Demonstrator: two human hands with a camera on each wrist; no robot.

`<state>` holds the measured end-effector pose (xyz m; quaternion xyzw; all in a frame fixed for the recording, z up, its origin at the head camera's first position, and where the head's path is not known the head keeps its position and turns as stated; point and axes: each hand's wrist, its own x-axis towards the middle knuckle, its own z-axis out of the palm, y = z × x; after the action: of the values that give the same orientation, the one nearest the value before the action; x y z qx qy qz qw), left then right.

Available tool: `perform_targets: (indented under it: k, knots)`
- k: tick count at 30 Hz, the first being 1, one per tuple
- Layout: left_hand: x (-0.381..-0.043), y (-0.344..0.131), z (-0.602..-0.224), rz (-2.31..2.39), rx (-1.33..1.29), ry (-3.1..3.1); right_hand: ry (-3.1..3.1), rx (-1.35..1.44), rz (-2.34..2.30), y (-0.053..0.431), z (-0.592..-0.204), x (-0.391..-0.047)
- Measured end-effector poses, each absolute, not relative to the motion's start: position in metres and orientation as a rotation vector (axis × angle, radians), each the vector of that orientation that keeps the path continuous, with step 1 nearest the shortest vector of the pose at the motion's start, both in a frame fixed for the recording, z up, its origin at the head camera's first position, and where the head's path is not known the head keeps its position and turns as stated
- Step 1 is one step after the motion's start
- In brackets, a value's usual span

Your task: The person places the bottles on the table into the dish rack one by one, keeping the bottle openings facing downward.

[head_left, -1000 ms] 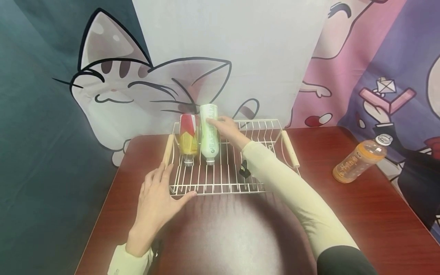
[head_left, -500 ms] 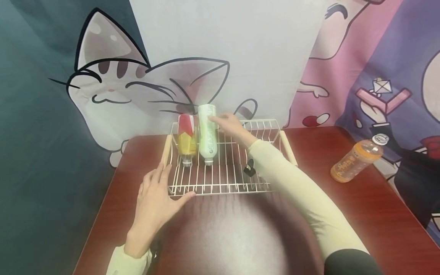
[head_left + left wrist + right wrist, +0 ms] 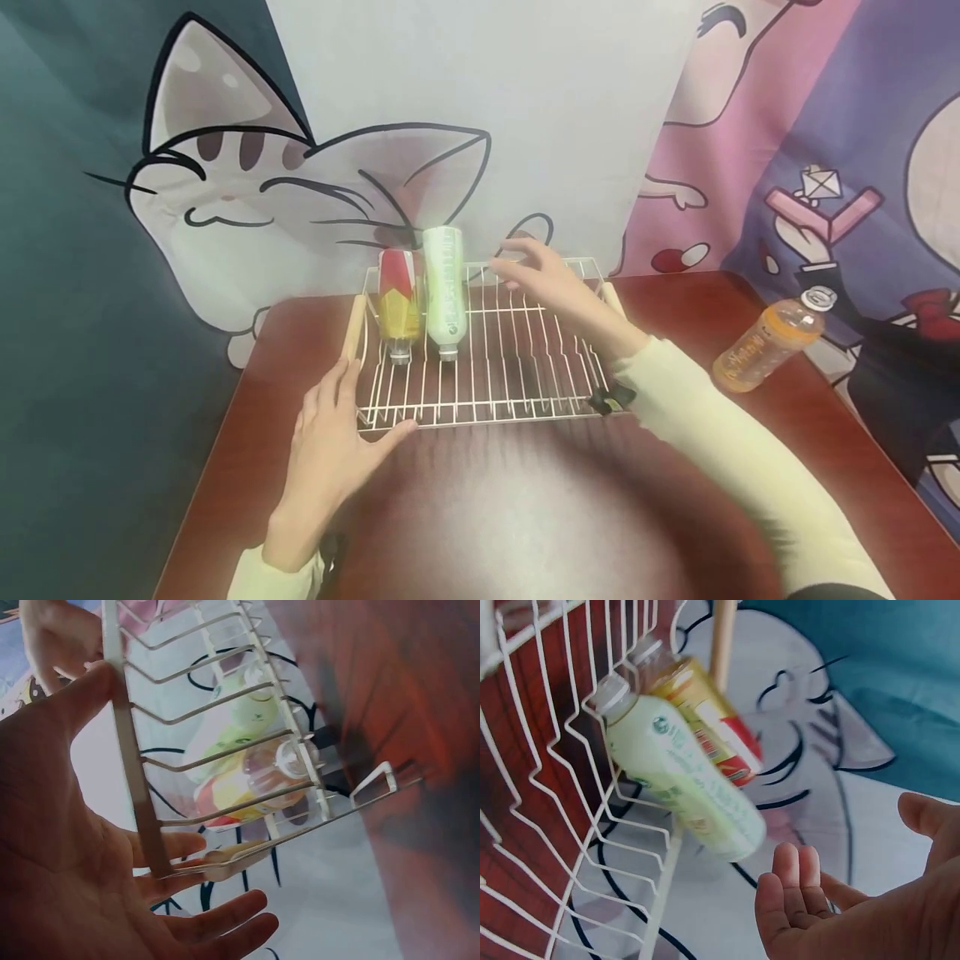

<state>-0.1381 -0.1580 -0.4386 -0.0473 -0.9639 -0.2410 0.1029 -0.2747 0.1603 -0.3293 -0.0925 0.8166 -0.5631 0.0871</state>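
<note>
A white wire dish rack with pale wooden handles stands on the table. Inside its left part, two bottles lean cap down: a red-and-yellow labelled bottle and, to its right, a pale green bottle. My left hand rests against the rack's front left corner, thumb along the front rail and the other fingers by the left handle. The left wrist view shows that hand spread, fingers mostly straight. My right hand hovers over the rack's right part, apart from the green bottle, holding nothing.
An amber drink bottle with a white cap stands on the reddish-brown table, right of the rack. A cloth backdrop with cartoon cats hangs close behind the table.
My right hand has let go of the pale green bottle and drawn back to the right. The bottle stays leaning in the rack. My left hand keeps its place at the corner.
</note>
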Motion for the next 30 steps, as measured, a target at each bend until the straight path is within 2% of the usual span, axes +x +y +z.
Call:
perform_targets:
  k: [8,16,23,30]
  knots:
    - [-0.139,-0.158,-0.448,-0.751,-0.133,-2.805,2.5,-0.29,-1.865,0.21,-0.34,-0.212]
    - [-0.137,-0.16,-0.451,-0.77,-0.116,-2.831,2.591,-0.36,-2.279,0.23,-0.373,-0.159]
    - [-0.137,-0.159,-0.452,-0.777,-0.138,-2.8,2.608,-0.321,-2.466,0.244,-0.394,-0.128]
    - [-0.137,-0.159,-0.452,-0.788,-0.135,-2.803,2.599,-0.318,-2.613,0.261,-0.411,-0.115]
